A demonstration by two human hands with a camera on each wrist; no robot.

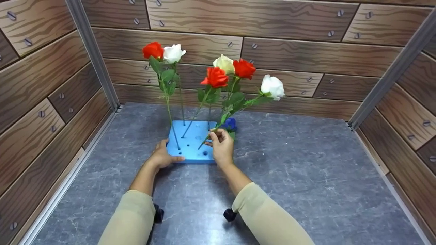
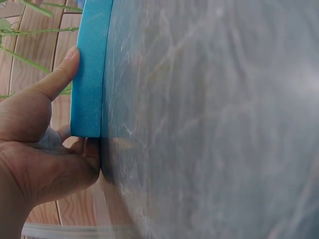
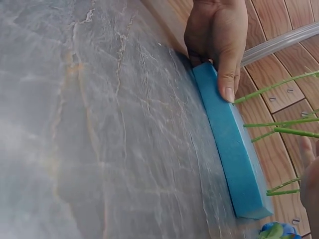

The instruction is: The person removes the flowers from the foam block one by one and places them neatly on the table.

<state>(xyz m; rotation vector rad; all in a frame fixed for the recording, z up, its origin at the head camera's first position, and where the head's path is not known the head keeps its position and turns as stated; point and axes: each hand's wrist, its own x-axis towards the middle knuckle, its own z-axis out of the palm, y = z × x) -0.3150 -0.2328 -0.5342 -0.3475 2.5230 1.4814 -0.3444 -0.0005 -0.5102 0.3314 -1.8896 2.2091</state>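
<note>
In the head view, the left hand [image 1: 160, 157] clasped the blue block [image 1: 192, 153] at its eight o'clock corner; at three o'clock the right hand [image 1: 223, 146] pinched a white rose [image 1: 272, 87] by its stem, which, top-heavy, could have swivelled past a hole [image 1: 205, 153] (tip contact was unclear). In the left wrist view, the thumb pressed the block; slackening might have let it slide. In the right wrist view, a blue flower [image 3: 286, 228] showed at the block's five o'clock, near enough to be knocked
</note>
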